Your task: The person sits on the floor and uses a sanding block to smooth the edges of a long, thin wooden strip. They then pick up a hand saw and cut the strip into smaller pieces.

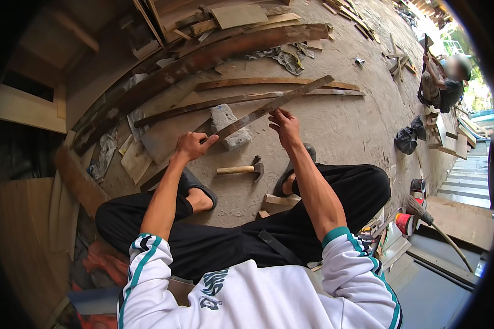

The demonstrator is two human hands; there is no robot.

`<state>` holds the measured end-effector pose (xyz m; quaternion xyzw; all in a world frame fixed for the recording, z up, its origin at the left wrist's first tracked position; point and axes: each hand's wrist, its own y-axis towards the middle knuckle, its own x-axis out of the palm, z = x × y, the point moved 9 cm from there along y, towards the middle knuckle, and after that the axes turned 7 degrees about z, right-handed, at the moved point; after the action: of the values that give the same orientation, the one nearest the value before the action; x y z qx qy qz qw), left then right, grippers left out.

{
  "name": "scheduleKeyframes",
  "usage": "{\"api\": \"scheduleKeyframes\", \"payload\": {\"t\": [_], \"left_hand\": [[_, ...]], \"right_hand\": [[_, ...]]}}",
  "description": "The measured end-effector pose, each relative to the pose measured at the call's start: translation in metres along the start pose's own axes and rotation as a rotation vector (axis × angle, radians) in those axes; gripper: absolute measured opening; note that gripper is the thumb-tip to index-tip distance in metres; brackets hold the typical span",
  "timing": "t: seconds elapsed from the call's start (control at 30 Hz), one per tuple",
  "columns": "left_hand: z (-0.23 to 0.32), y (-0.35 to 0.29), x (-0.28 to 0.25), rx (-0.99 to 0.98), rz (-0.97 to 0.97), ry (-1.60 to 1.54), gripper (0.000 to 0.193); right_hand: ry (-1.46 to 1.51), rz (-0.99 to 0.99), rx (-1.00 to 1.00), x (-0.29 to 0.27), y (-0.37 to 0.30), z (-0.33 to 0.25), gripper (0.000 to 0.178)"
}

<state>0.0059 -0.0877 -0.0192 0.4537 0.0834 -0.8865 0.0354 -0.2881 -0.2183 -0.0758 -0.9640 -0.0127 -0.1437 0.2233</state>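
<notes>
A narrow, worn wooden strip [252, 116] slants up to the right between my hands. Its near end is gripped by my left hand [191, 147], whose fingers are closed with the thumb along it. My right hand [285, 126] pinches the strip's lower edge around its middle. Below the strip lies a rough pale concrete block [237, 141], partly covered by it. A claw hammer [239, 169] with a wooden handle rests on the ground between my feet, its head toward the right.
Long boards [230, 46] and thin strips [219, 102] lie beyond my hands. Wood offcuts [281, 202] sit near my right foot. At right are a black plastic bag [407, 140], a broom [419, 210] and a red can [405, 223]. Another person [447, 88] sits far right.
</notes>
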Motion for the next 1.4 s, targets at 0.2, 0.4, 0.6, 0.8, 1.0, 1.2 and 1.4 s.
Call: {"api": "scheduleKeyframes", "payload": {"t": [0.2, 0.4, 0.6, 0.8, 1.0, 1.2, 1.4], "left_hand": [[0.000, -0.005, 0.004, 0.003, -0.023, -0.022, 0.076], [-0.003, -0.007, 0.001, 0.012, -0.030, 0.082, 0.073], [0.013, -0.010, 0.011, 0.098, -0.058, 0.214, 0.071], [0.012, -0.014, 0.033, 0.149, -0.112, 0.277, 0.067], [0.047, -0.014, 0.034, 0.273, -0.083, 0.301, 0.052], [0.075, -0.015, 0.015, 0.405, 0.096, 0.334, 0.035], [0.058, -0.023, -0.021, 0.390, 0.324, 0.271, 0.036]], "right_hand": [[-0.070, 0.066, 0.034, -0.002, -0.009, 0.003, 0.035], [-0.078, 0.233, 0.125, -0.016, -0.015, 0.007, 0.036], [-0.018, 0.583, 0.229, -0.104, -0.010, 0.033, 0.047], [-0.852, 0.496, -0.645, -0.060, -0.036, -0.027, 0.050], [-1.431, -0.328, -0.940, 0.066, -0.085, 0.009, 0.059], [-1.427, -0.484, -0.782, 0.067, -0.068, 0.013, 0.032], [-1.157, -0.249, -1.162, 0.068, -0.079, -0.029, 0.023]]}}
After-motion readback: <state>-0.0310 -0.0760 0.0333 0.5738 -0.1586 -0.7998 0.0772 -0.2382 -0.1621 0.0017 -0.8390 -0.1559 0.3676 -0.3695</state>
